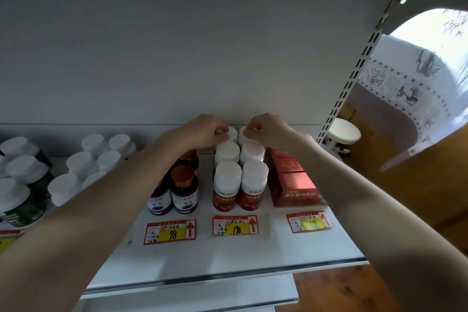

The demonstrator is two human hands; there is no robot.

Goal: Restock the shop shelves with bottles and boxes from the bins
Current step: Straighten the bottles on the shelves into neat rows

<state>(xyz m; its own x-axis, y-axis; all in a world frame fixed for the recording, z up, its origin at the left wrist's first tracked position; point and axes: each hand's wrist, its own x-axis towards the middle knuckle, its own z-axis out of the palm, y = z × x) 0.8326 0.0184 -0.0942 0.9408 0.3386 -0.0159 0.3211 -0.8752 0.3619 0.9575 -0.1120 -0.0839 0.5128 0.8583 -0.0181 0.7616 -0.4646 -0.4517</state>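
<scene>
The left grip (205,132) pinches the white cap of the far left bottle (233,135). The right grip (268,129) pinches the cap of the far right bottle (243,138). Both bottles stand upright at the far end of the red-labelled double row on the shelf (278,248), left of the red boxes (293,185).

Dim, soft, edge-warped; perhaps daylight glare upper right.

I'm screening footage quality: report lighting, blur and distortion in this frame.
Head view: dim, even light on the shelf; the window at upper right is blown out; wide-angle slants the slotted upright; green bottles at far left are soft; the left hand and right hand gripping rear bottles look sharper.
</scene>
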